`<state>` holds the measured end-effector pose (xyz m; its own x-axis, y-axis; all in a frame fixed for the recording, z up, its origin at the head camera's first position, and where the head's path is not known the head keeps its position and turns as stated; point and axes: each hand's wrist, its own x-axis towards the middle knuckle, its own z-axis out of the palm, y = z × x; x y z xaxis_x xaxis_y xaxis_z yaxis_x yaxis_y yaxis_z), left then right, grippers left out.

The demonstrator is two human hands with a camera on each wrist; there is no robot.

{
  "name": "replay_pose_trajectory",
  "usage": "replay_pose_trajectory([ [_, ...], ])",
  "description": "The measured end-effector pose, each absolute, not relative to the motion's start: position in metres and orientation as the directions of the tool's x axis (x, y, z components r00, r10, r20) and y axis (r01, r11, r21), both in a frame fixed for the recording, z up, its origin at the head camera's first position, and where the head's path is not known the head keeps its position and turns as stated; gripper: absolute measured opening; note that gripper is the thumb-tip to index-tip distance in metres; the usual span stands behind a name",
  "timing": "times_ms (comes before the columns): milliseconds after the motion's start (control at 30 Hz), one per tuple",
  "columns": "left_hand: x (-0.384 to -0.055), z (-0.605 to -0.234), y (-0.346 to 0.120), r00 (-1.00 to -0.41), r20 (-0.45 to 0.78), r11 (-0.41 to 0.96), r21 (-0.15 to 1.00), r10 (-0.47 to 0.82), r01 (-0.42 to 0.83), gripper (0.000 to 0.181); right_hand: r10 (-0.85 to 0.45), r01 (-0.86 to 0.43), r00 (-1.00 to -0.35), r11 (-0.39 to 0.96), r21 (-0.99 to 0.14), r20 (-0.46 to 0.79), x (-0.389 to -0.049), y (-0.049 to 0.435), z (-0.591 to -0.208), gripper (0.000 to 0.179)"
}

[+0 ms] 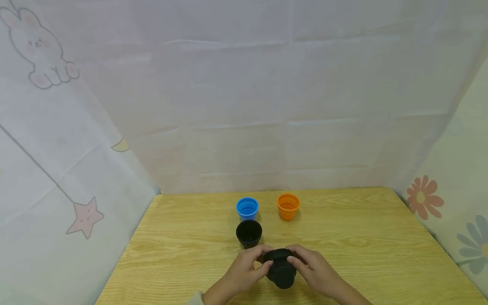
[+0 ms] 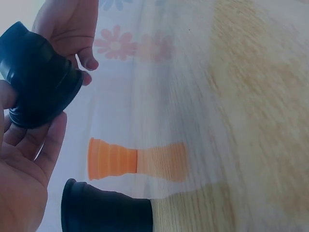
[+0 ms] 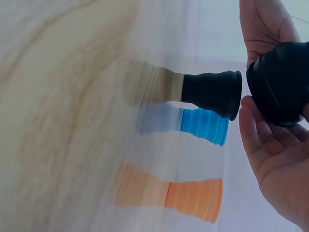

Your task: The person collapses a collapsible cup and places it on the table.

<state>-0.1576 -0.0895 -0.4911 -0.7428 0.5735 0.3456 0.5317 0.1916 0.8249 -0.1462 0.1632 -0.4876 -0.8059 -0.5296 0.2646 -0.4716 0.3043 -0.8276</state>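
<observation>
Both hands hold a black collapsible cup (image 1: 281,271) near the front of the table. It is tilted, its wide rim facing away from the person and its narrower base towards them. My left hand (image 1: 244,270) grips the rim from the left, thumb on the near side and fingers behind. On the opposite side my right hand (image 1: 315,272) grips the rim in the same way. In the right wrist view the held cup (image 3: 280,82) is off the table, its ridged wall between the two hands. A second black cup (image 1: 249,233) stands upright just beyond the left hand.
Behind the standing black cup is a blue ridged cup (image 1: 247,207), upright and partly overlapped by it. An orange ridged cup (image 1: 288,207) stands to the right of the blue one. The wood-grain table (image 1: 171,245) is bordered by pale printed cloth (image 1: 236,93) at the back and sides.
</observation>
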Motion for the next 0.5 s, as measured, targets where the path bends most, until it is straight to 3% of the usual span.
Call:
replay_pose_trajectory([
  [200,-0.1549,-0.4891,-0.0896,-0.755,0.376,0.194,0.816,0.537,0.544,0.016,-0.583,-0.385,-0.782,0.171,-0.907,0.222,-0.1468,0.1682,-0.4865,0.025],
  [500,-0.153,-0.4918,-0.0889,-0.712,0.468,0.172,0.761,0.523,0.626,0.018,-0.658,-0.264,-0.718,-0.046,-0.963,0.229,-0.1456,0.1677,-0.4801,0.025],
])
